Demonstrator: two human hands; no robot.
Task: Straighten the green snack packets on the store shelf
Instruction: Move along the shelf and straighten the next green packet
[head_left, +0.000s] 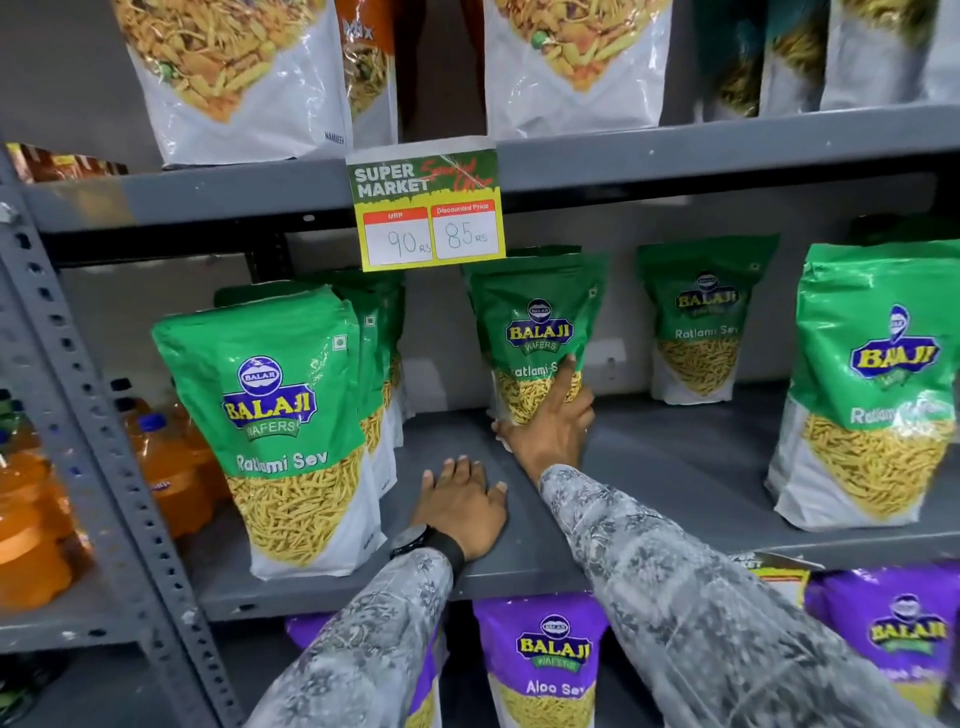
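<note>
Green packets: five groups standing on grey metal shelf (675, 467); all upright or nearly so, labelled Balaji Ratlami Sev.
Middle green packet (537, 332): at the fingertips of the right hand, set back on the shelf, leaning slightly, lower right corner covered by the hand.
Right hand (550, 431): reached deep over the shelf; index finger (566, 374) stretched up flat against the packet's front, thumb down at the packet's lower left corner; other fingers curled beside the base; pressing and loosely pinching the packet, not a full grasp.
Left hand (462, 506): flat on bare shelf, palm down, fingers spread and relaxed, holding nothing; just below and left of the right hand.
Front left packet (275, 426): left of the left hand's fingers, near the shelf's front edge, upright, more green packets (382, 364) lined up behind it.
Back right packet (698, 322): right of the right index finger, far back, apart from the hand.
Far right packet (872, 379): well right of both hands, near the front edge, slightly tilted.
Price tag (426, 208): hanging from the upper shelf, above the right fingertips; reads 90 and 85.
Sleeves: grey patterned; black watch (415, 538) on the left wrist.
Purple packets (550, 660): on the shelf below both hands.
Orange bottles (166, 467): far left of the left hand, beyond the upright post.
</note>
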